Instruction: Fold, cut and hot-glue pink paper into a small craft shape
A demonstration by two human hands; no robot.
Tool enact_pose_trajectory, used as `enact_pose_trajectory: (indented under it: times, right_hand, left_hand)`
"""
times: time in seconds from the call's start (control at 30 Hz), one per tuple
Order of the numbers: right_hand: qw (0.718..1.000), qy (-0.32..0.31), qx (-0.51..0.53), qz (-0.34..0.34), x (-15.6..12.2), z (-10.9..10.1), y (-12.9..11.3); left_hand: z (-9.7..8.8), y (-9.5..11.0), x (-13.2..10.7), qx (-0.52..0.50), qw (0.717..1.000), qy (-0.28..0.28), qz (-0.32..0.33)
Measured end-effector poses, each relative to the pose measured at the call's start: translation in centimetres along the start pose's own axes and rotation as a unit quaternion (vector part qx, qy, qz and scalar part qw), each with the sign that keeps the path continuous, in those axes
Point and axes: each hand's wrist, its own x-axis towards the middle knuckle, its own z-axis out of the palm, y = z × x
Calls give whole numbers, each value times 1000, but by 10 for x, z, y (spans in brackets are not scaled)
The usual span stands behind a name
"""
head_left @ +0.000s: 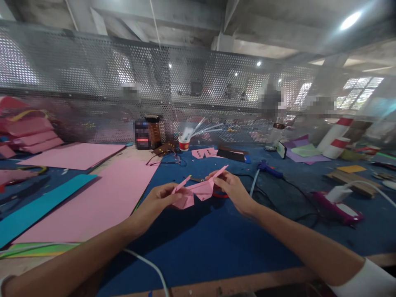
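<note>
Between my two hands, above the blue tabletop, is a folded piece of pink paper (pixel 202 189) with angled flaps and a notch in its lower edge. My left hand (pixel 162 197) pinches its left end between thumb and fingers. At the right end, my right hand (pixel 227 184) grips a raised flap, its fingers partly behind the paper. Just behind the paper, partly covered by it and my right hand, shows a red ring-like thing (pixel 221 195), perhaps a scissors handle. Large pink sheets (pixel 102 196) lie to the left of my left hand.
A teal strip (pixel 46 202) lies on the left. Behind stand a paper cup (pixel 184 143) with clear sticks, and eyeglasses (pixel 165 160). To the right are a blue glue gun (pixel 269 168) with its cord and a purple power strip (pixel 338 208). A perforated metal screen (pixel 192 90) borders the back.
</note>
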Motion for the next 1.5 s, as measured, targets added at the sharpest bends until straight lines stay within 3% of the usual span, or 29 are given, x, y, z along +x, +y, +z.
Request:
enact_pose_trajectory:
  times: [0.2, 0.37, 0.5, 0.67, 0.77, 0.9, 1.03, 1.2, 1.5]
  right_hand:
    - [997, 11, 57, 54, -1, 0, -2]
    - [990, -37, 110, 84, -1, 4, 2]
    - [980, -94, 126, 118, -6, 12, 0]
    - [972, -158, 116, 131, -13, 22, 4]
    - [970, -181, 102, 123, -16, 25, 1]
    - [976, -200, 40, 77, -17, 25, -14]
    - [987, -157, -27, -28, -15, 20, -19]
    - [1000, -9, -19, 12, -9, 10, -6]
    - [996, 28, -40, -72, -9, 3, -9]
  left_hand:
    - [1, -1, -3, -57, 993, -100, 19]
    - [4, -5, -2, -8, 997, -68, 27]
    - [8, -6, -5, 106, 987, -38, 112]
    - [15, -9, -9, 216, 943, -60, 246]
    - [17, -13, -8, 245, 928, -48, 277]
    - [15, -13, -5, 225, 940, -9, 257]
    - [11, -8, -3, 174, 972, 26, 158]
    - [3, -9, 1, 161, 979, 78, 100]
    - [-5, -12, 6, 182, 973, 108, 91]
